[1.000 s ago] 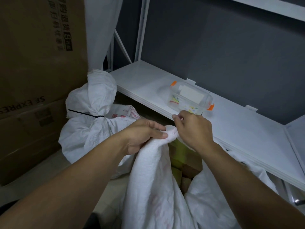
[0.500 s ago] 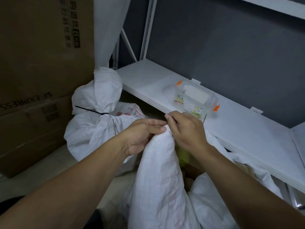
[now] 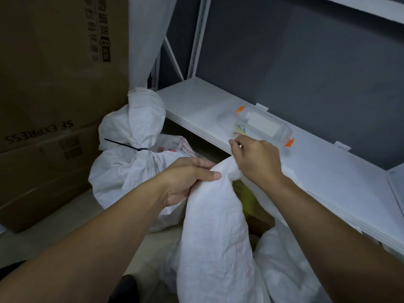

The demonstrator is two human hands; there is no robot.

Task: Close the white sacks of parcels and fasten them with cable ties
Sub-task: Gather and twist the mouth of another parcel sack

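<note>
Nearest me, the sack point(image 3: 214, 232) rises between my forearms, its cloth bunched into a neck at the top. My left hand point(image 3: 185, 178) grasps that neck from the left, thumb laid across the front, fingers wrapped behind. My right hand point(image 3: 258, 162) sits just beside it on the right, clenched on the top fold of the cloth. Its thumb and forefinger are pinched together above the fold, and I cannot tell whether anything lies between them. The two hands nearly touch.

Under the right wrist the mouth gapes, and a parcel point(image 3: 247, 193) with a yellow-green patch shows inside. The shelf point(image 3: 323, 171) edge runs close along my right forearm, so there is little room on that side; to the left lies open floor point(image 3: 65, 217).

Beyond the left hand sits a tied sack point(image 3: 135, 167), a black cable tie point(image 3: 129, 146) round its neck, tail pointing left. Cardboard boxes point(image 3: 43, 95) stand behind it. On the shelf, just past the right hand, is a clear box point(image 3: 269, 125) with orange clips.
</note>
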